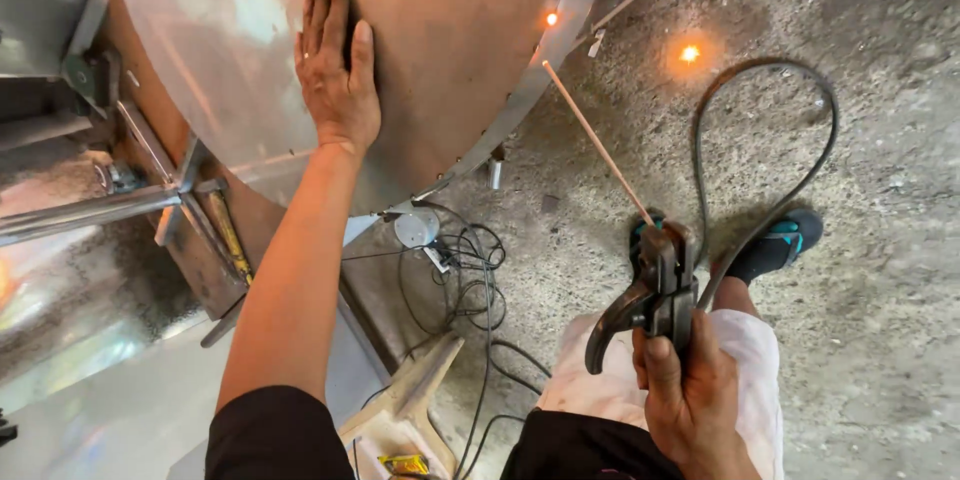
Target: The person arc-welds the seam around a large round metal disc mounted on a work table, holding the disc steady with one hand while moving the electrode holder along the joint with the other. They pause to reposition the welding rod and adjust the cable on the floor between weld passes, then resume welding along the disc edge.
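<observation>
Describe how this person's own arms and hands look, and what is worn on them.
Both hands are bare: no gloves, rings or watch show on the left hand or the right hand. The left forearm is bare up to a short black sleeve. Little of the right arm shows past the wrist.

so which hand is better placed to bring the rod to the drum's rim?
Right, probably. The right hand grips the electrode holder, and its rod already points at the rim. The left hand lies flat on the metal drum, empty.
</observation>
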